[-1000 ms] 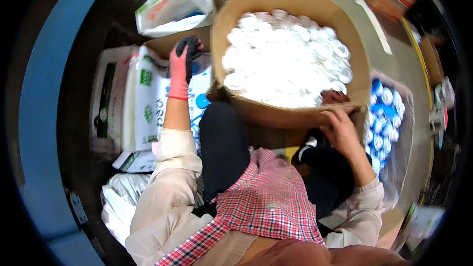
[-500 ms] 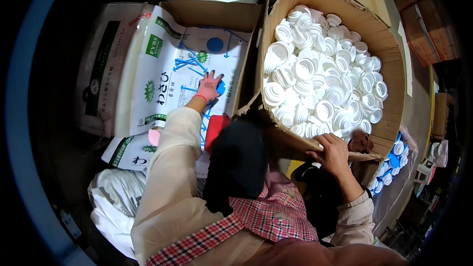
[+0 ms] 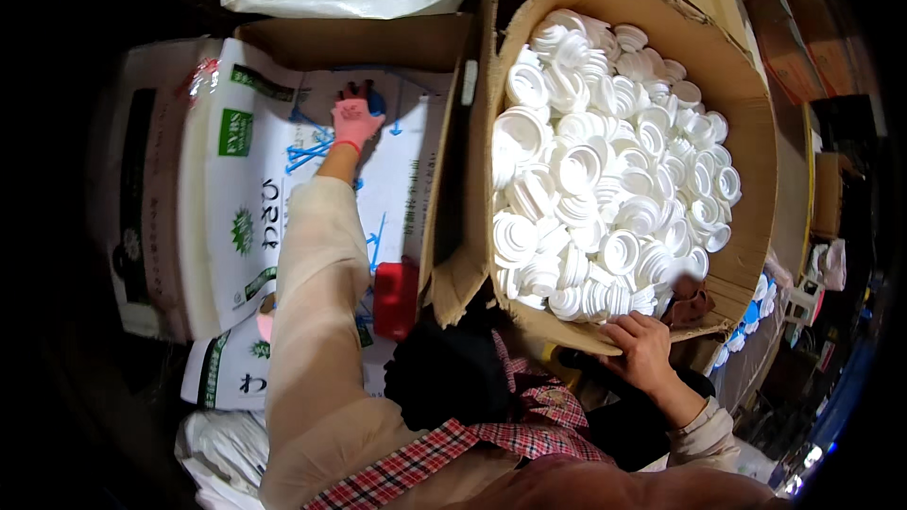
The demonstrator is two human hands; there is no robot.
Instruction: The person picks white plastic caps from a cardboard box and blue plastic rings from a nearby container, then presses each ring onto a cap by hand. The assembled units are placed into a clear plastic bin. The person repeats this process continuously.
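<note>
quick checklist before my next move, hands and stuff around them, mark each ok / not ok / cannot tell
1. Left hand at the blue disc: ok, they overlap in view.
2. Left hand's grip on that disc: cannot tell, the fingertips' contact is unclear.
3. Right hand on the rim of the brown carton: ok.
4. White plastic pieces inside that carton: ok, as far as they show.
5. Blue sticks gathered together: not ok, several lie scattered.
6. Red object apart from both hands: ok.
</note>
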